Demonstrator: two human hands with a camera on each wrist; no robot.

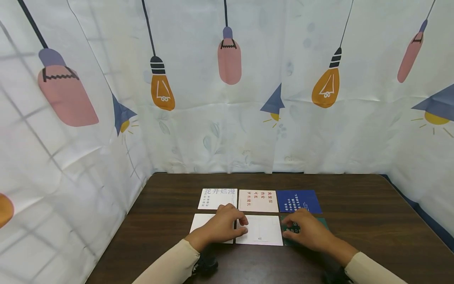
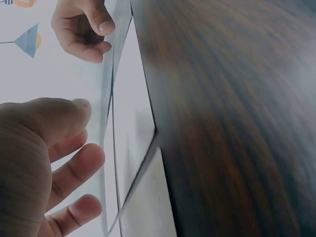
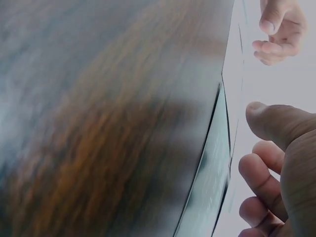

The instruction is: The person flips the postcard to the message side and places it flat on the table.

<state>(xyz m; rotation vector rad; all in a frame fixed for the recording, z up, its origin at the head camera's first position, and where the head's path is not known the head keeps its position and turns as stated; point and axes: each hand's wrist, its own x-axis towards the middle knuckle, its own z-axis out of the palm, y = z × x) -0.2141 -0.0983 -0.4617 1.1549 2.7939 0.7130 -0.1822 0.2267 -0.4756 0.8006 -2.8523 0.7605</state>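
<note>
My left hand (image 1: 222, 224) hovers over the gap between the near-left white card (image 1: 200, 221) and the near-middle white card (image 1: 264, 230), thumb and fingers loosely bent and apart. Over the near-right green card (image 1: 320, 222) is my right hand (image 1: 307, 230), its fingers also relaxed and hiding much of that card. In the wrist views neither the left hand (image 2: 29, 158) nor the right hand (image 3: 291, 163) grips anything. Behind lie a white card with dark lettering (image 1: 217, 199), a pale card with red lettering (image 1: 259, 201) and a blue card (image 1: 305, 200).
The cards lie flat in two rows on a dark wooden table (image 1: 170, 209). A printed curtain (image 1: 213, 138) hangs behind the table's far edge and along its left side. Dark straps or devices (image 1: 205, 265) sit at my wrists.
</note>
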